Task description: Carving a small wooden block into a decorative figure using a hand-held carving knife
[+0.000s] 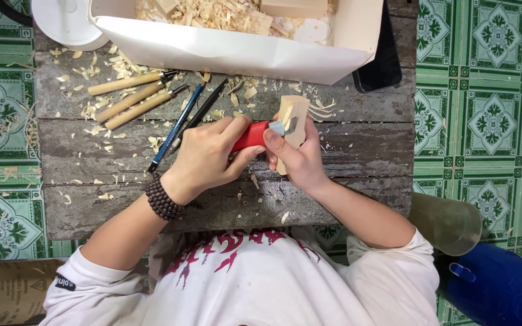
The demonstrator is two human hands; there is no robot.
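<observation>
Over the worn wooden table [92, 211], the left hand [209, 158] grips a red-handled knife [250, 136], fingers wrapped tight round the handle, its blade laid against a pale wood block [294, 118]. The right hand [300, 158] clasps that block from below, thumb pressed beside the blade. Shavings [101, 72] litter the boards; three wooden-handled chisels [131, 96] and two pens [185, 124] lie just left, before a white box [231, 54] of chips.

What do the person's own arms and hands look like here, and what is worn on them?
Both forearms are bare below short white sleeves. The left hand has a dark brown beaded bracelet at the wrist, and its sleeve carries a small black label. The right hand wears nothing visible. No gloves or rings show.
</observation>
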